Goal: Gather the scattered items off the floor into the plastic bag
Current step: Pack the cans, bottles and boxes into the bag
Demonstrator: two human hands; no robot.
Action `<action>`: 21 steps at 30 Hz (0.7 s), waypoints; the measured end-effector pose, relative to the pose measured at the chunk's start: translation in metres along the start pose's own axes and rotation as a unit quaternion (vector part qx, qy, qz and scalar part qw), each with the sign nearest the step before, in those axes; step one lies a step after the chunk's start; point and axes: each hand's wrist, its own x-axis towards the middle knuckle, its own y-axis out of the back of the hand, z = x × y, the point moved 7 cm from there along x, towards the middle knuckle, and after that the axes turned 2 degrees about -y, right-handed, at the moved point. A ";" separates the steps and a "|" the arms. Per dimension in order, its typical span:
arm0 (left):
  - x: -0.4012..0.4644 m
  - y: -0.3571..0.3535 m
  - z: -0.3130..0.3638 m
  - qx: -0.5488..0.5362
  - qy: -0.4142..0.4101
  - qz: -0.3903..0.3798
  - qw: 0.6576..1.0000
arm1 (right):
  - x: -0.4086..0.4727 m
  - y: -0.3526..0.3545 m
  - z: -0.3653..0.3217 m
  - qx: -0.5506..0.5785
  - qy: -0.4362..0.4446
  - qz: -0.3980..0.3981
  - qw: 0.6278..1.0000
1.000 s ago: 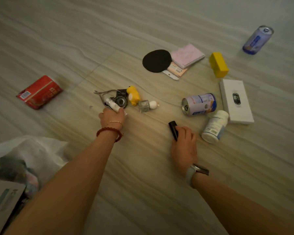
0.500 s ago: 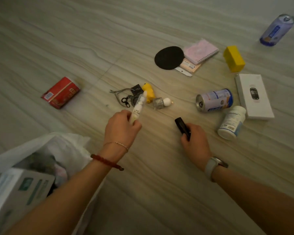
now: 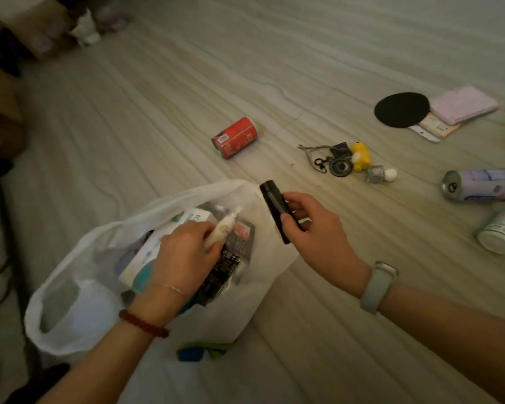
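**Both hands loaded at the bag mouth**

Pale streaky floor [image 3: 303, 53] fills the view, dim light, dark furniture blurred at the far left edge. Your plastic bag [image 3: 70, 287] sits bottom left, white, mouth open, already holding boxes and printed packets. Your left hand [image 3: 184, 255] is over the bag opening, fingers wrapped round a small white tube [image 3: 222, 227] with its tip pointing up and away from you. Your right hand [image 3: 318, 228] is just right of the bag rim, above the floor, thumb and fingers pinching a black stick-shaped item [image 3: 274, 205], tilted, top end toward the bag. Hands are apart, each clamped on its own item.

On the floor beyond: red can [image 3: 235, 137] lying on its side, alone. Right of it a cluster touching or nearly so: metal nippers [image 3: 312, 148], black keyring bits [image 3: 337, 164], yellow toy [image 3: 360, 156], glittery bottle with white cap [image 3: 379, 174]. Further back, black round pad [image 3: 401, 110] overlapping a card and beside a pink notebook [image 3: 464, 104]. Right edge: silver-blue can [image 3: 481, 185] on its side, white pill bottle [image 3: 502, 231] near it, partly cut off. Yellow thing at the far right edge, too cropped to tell.
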 end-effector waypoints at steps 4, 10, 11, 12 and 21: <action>-0.029 -0.020 0.000 0.142 -0.070 0.008 0.987 | -0.010 -0.038 -0.008 -0.060 -0.014 -0.070 0.996; -0.043 -0.025 -0.004 0.225 -0.073 0.026 0.971 | -0.016 -0.078 0.002 -0.142 -0.030 -0.163 0.976; -0.044 -0.025 -0.004 0.211 -0.076 0.033 0.974 | -0.017 -0.083 0.001 -0.149 -0.017 -0.180 0.972; -0.044 -0.025 -0.004 0.196 -0.079 0.044 0.976 | -0.018 -0.086 -0.002 -0.156 -0.002 -0.197 0.968; -0.025 -0.008 0.013 0.069 -0.071 0.118 0.988 | -0.028 -0.042 -0.006 -0.196 0.161 -0.127 0.959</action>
